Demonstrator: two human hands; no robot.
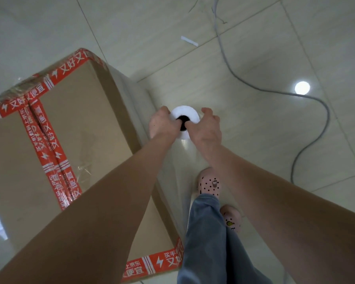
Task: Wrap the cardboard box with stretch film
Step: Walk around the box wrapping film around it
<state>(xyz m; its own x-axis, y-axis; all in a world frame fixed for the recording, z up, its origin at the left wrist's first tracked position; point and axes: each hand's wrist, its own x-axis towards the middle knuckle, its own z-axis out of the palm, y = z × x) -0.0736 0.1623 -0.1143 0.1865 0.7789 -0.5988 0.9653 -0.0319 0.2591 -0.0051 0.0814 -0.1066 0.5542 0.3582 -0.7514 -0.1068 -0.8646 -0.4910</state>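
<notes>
We stand over a tiled floor (254, 58). The cardboard box (80, 119) sits on it at our left, its seams sealed with red printed tape (49, 140). A roll of stretch film (186, 114) stands upright just beside the box's right side, seen end-on, with a white rim and a dark core. Our left hand (164, 124) and right hand (207, 128) both grip the roll's top end, fingers curled over the rim. A clear sheet of film (137, 99) lies against the box's side. There are pink shoes (209, 183) below and a grey cable (316, 99) on the floor to the right.
</notes>
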